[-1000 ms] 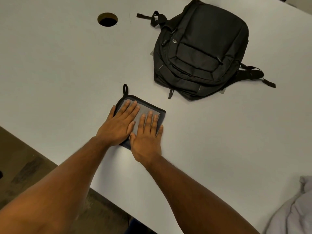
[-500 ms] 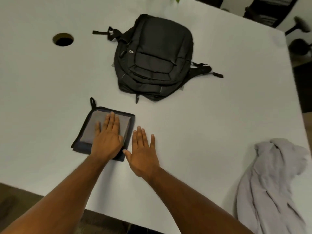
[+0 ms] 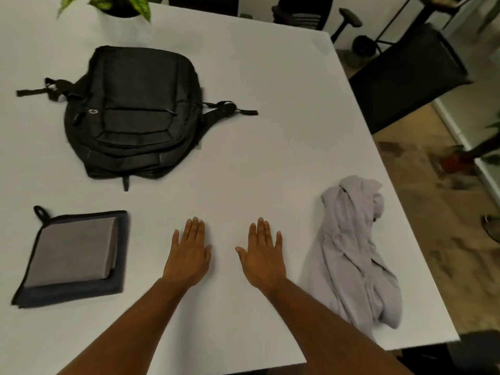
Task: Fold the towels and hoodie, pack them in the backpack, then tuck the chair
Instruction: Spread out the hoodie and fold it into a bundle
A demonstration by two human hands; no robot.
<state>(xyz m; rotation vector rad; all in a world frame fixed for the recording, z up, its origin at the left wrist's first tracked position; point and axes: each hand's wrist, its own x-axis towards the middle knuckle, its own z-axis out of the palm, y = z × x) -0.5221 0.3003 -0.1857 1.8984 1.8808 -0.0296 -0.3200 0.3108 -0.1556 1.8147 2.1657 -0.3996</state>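
- The hoodie lay crumpled in a long heap just right of the right hand, near the table edge, not touching the hand.
- Both hands lay flat with fingers straight and together, holding nothing; the left hand sat between the right hand and the towels.
- The towels made a neat folded stack well left of the left hand: a grey one on a darker one, with a loop at the far corner.
- The backpack lay flat beyond the towels, seemingly zipped (its opening could not be made out).
- By my judgement the hoodie would be light, limp and likely to sag or drag, so it wants spreading flat first; the shoulders or hem would be the best hold, with both hands pinching apart.
- The sleeves, hood and hem were lost in the folds, so which end was which could not be told.
- A dark chair stood beyond the hoodie past the table corner, its legs hidden; the plant beyond the backpack was cut off at the top.
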